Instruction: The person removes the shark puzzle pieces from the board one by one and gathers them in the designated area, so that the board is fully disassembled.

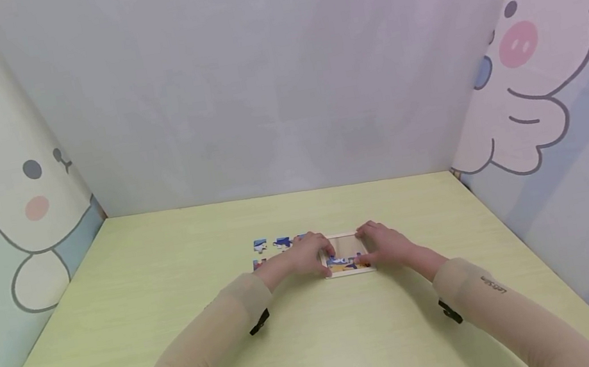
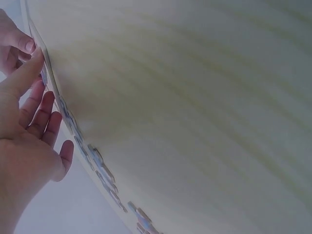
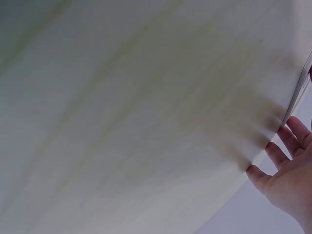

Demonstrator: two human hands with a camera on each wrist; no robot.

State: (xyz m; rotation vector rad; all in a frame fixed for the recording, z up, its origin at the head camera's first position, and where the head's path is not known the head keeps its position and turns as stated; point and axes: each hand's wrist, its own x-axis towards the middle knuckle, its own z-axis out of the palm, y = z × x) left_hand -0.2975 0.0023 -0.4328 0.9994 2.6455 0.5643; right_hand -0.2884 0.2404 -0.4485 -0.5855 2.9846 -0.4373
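A small wooden puzzle frame (image 1: 350,273) lies on the table, its near part filled with blue and orange jigsaw pieces (image 1: 339,265) and its far part showing bare wood. My left hand (image 1: 308,254) holds the frame's left side, thumb at the near corner and index finger curled over the rim. At the opposite side, my right hand (image 1: 389,244) has its thumb on the pieces near the right edge and its fingers reaching to the far right corner. The right wrist view shows straight, spread fingers (image 3: 275,155) with tips down at the tabletop.
Loose jigsaw pieces (image 1: 282,242) lie left of the frame, partly hidden behind my left hand and forearm. In the left wrist view, several of these pieces (image 2: 103,168) show edge-on in rows. A plain grey wall (image 1: 260,85) stands behind the pale table (image 1: 165,250), with cartoon-printed panels on both sides.
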